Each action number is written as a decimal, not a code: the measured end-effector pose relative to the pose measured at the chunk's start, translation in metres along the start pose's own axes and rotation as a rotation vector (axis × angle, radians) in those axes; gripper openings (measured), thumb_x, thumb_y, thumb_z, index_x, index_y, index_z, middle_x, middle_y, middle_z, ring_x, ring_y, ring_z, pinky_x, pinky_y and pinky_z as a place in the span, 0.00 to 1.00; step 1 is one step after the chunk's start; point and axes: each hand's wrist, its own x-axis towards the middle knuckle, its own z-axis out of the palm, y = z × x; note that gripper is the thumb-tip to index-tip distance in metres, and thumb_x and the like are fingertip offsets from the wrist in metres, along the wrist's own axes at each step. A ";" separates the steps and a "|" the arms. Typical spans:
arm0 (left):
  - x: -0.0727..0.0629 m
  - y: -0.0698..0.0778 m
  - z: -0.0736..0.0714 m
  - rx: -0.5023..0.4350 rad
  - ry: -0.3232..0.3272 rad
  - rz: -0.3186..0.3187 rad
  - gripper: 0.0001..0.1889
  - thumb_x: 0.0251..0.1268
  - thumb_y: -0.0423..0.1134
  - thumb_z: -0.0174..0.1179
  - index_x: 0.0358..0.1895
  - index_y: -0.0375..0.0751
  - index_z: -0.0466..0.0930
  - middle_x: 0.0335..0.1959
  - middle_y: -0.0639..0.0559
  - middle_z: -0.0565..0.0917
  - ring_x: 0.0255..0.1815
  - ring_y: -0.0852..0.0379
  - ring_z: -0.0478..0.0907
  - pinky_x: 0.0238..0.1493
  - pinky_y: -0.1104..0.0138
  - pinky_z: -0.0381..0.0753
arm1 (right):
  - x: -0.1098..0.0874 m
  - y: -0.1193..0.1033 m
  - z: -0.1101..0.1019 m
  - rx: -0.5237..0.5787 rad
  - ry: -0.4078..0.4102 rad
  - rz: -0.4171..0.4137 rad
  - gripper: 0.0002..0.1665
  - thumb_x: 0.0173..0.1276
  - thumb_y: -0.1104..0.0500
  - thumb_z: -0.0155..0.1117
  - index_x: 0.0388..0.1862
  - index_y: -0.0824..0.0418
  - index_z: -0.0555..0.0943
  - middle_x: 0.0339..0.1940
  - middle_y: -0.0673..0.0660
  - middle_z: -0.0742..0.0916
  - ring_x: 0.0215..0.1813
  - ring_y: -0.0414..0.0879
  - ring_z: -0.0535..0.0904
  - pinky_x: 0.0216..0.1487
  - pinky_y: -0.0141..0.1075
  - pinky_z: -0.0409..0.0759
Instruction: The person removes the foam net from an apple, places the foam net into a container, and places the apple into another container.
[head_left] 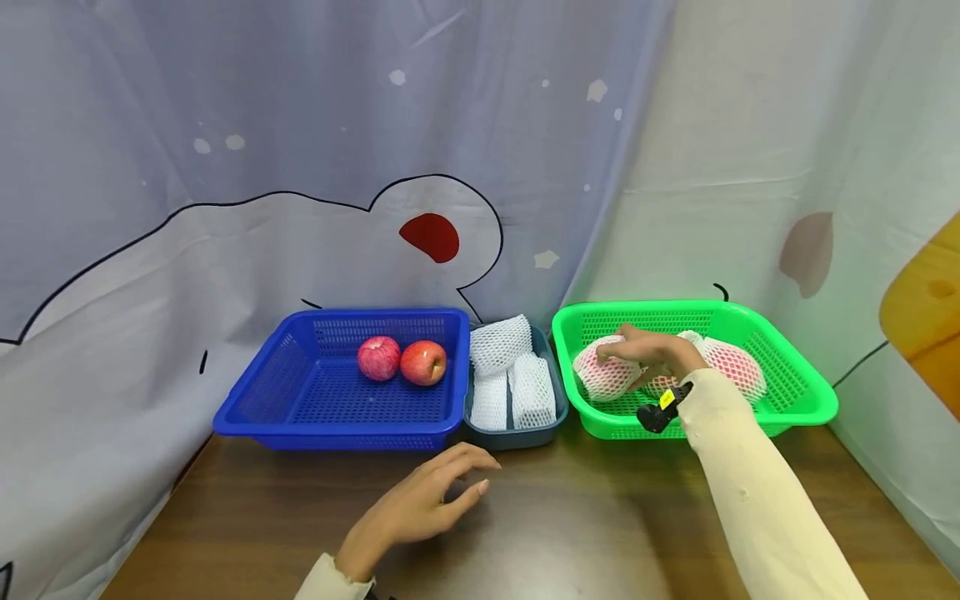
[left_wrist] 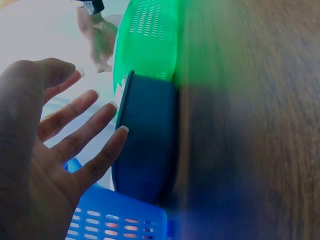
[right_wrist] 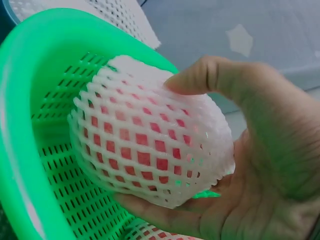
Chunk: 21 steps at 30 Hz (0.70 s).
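Note:
My right hand point(head_left: 654, 348) is over the left part of the green basket point(head_left: 806, 400) and grips an apple in a white foam net point(right_wrist: 137, 145). In the right wrist view the thumb presses on top of the net and fingers reach under it. Red skin shows through the mesh. Other netted apples point(head_left: 737, 367) lie in the same basket, partly behind the hand and wrist. My left hand point(head_left: 420, 502) holds nothing, its fingers loosely bent above the table, in front of the blue basket point(head_left: 300, 429) and the dark blue bin point(left_wrist: 147, 135).
Two bare apples point(head_left: 378, 358) sit side by side at the right of the blue basket. Between the two baskets, the small bin holds several white foam nets point(head_left: 501, 343). A printed curtain point(head_left: 300, 133) hangs behind the brown wooden table point(head_left: 562, 533).

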 end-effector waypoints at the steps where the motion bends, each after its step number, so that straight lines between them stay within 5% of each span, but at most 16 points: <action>1: 0.000 0.000 0.001 0.001 -0.001 0.004 0.13 0.76 0.43 0.53 0.58 0.48 0.77 0.56 0.62 0.78 0.58 0.65 0.76 0.59 0.66 0.79 | 0.000 0.001 -0.001 0.010 -0.005 0.000 0.48 0.65 0.49 0.60 0.72 0.66 0.47 0.66 0.73 0.62 0.60 0.62 0.74 0.56 0.54 0.83; 8: 0.000 0.001 0.000 -0.005 -0.010 -0.004 0.14 0.75 0.43 0.54 0.58 0.48 0.78 0.56 0.64 0.78 0.59 0.67 0.75 0.60 0.66 0.78 | 0.000 0.002 0.000 0.042 -0.062 0.008 0.43 0.64 0.49 0.60 0.69 0.64 0.51 0.66 0.68 0.59 0.59 0.60 0.73 0.57 0.53 0.83; 21: -0.001 0.002 -0.004 0.012 -0.011 -0.010 0.13 0.75 0.44 0.54 0.58 0.53 0.77 0.57 0.64 0.78 0.60 0.66 0.75 0.62 0.67 0.77 | 0.000 0.008 0.005 0.015 -0.098 -0.002 0.57 0.64 0.45 0.68 0.75 0.62 0.42 0.64 0.73 0.65 0.59 0.59 0.76 0.56 0.51 0.83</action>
